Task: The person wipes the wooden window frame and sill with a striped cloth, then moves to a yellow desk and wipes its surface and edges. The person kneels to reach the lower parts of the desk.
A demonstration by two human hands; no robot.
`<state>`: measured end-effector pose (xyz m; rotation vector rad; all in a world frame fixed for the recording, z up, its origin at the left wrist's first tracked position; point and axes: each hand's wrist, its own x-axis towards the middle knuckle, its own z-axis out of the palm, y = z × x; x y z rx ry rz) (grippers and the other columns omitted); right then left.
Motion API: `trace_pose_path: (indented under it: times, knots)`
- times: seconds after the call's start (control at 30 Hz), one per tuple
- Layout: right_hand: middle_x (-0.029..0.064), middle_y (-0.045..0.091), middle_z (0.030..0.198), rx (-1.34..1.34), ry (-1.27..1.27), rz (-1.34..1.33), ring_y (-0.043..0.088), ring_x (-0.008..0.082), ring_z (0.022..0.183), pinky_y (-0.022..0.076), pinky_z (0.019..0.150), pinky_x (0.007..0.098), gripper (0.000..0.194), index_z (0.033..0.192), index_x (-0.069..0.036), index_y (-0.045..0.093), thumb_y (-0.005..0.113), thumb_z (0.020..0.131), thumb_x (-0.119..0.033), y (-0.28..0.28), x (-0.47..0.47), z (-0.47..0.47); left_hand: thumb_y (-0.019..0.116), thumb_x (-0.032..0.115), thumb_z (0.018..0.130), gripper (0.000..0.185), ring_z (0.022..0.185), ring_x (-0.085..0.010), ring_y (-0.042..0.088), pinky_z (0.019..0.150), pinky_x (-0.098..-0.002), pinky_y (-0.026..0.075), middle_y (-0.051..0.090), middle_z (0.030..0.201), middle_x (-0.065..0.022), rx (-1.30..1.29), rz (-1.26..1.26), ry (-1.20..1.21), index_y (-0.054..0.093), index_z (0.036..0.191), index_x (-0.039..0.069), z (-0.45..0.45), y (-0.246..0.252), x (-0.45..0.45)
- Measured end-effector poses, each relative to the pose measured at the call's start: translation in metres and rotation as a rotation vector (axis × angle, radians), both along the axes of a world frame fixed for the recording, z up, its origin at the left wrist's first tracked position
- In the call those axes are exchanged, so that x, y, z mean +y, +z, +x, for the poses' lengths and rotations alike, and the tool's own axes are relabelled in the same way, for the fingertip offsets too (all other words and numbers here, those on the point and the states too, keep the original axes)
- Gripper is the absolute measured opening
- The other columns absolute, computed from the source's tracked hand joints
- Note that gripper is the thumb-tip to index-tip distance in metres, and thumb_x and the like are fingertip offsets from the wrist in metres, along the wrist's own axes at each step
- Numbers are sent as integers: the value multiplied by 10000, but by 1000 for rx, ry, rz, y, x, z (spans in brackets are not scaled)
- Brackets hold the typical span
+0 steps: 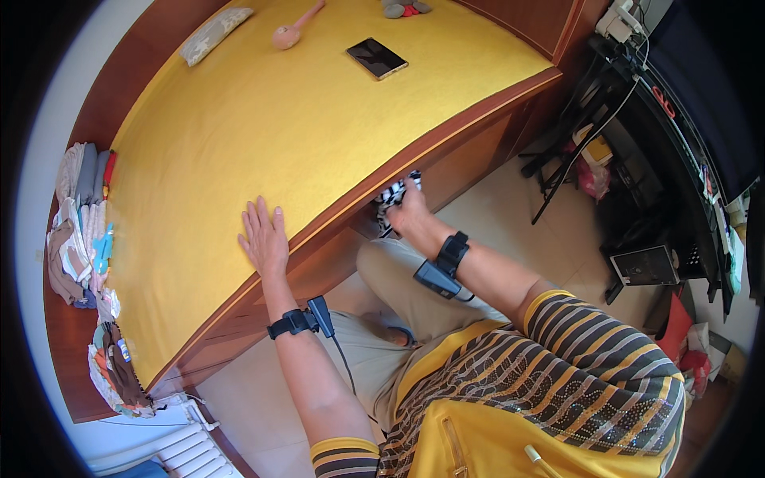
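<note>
My left hand (264, 242) rests palm down on the yellow bed cover (239, 149), close to the wooden edge, with its fingers spread. Below that edge, at an opening in the side of the bed, my right hand (412, 209) grips a black-and-white patterned cloth (394, 192). Part of the cloth is hidden by the hand and the bed's rim. Each wrist wears a black strap with a small device. A smartphone (377, 58) lies on the cover beyond my hands.
A pink mallet-like object (288, 36), a patterned pillow (215, 34) and a grey soft toy (406, 8) lie at the far side. Folded clothes (83, 239) line the left edge. On the right are a black desk, a computer case (644, 266) and a black tripod-like stand (553, 186).
</note>
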<state>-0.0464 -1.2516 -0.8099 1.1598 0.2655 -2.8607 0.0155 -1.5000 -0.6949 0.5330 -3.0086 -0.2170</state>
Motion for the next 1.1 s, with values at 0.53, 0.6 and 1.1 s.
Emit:
trace_pose_path:
  times: [0.53,0.6,1.1]
  knots:
    - [180,667,1158,210,-647,980,695,334,950,612,766,478,470,1385,-87,517,524,937,55,107,345,-96,279,513,1052,635,1542,-270,147,1215,-562,95,208,1664,-78,13,-44,-6,251,1594,183,-1,-2,1]
    - [185,685,1150,518,-496,888,694,359,1008,606,849,496,368,1324,-52,541,379,1002,20,141,334,-71,281,512,1052,634,1541,-269,150,1216,-562,95,208,1664,-78,9,-51,-3,251,1594,183,-1,-2,1]
    - [213,441,1485,268,-185,2624,511,363,1279,428,1023,505,633,1355,-157,581,755,818,-443,100,278,-100,297,505,1052,625,1539,-261,161,1212,-559,110,224,1660,-75,26,-60,0,271,1587,184,-2,-4,1]
